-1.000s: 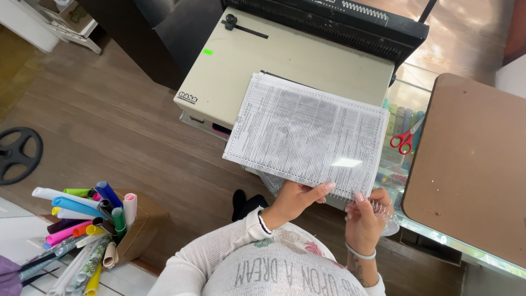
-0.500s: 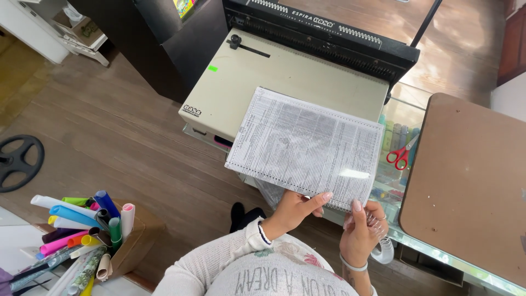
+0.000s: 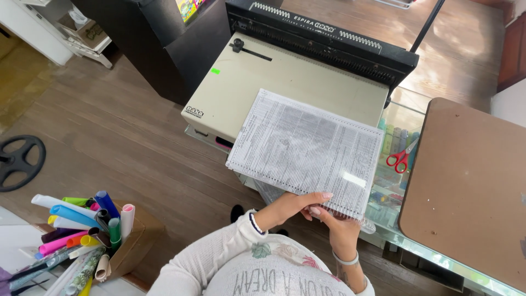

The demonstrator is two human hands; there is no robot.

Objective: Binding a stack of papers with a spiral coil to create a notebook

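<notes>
A stack of printed pages [image 3: 307, 148] under a clear cover lies tilted over the front of a beige binding machine [image 3: 246, 82]. A row of small punched holes runs along the stack's near edge. My left hand [image 3: 293, 205] grips that near edge from below, thumb on top. Right beside it, my right hand [image 3: 339, 227], with a bracelet on the wrist, pinches the same edge near a clear coil [image 3: 366, 223] at the corner. The fingers of both hands touch each other.
The machine has a black comb section [image 3: 323, 38] at the back and a lever [image 3: 427, 24]. Red scissors [image 3: 400, 159] lie on a glass counter [image 3: 394, 235] beside a brown board [image 3: 471, 186]. A box of coloured paper rolls [image 3: 82, 230] stands at lower left on the wooden floor.
The stack has dropped lower over the machine. My right hand has slid left along the near edge until it meets my left hand.
</notes>
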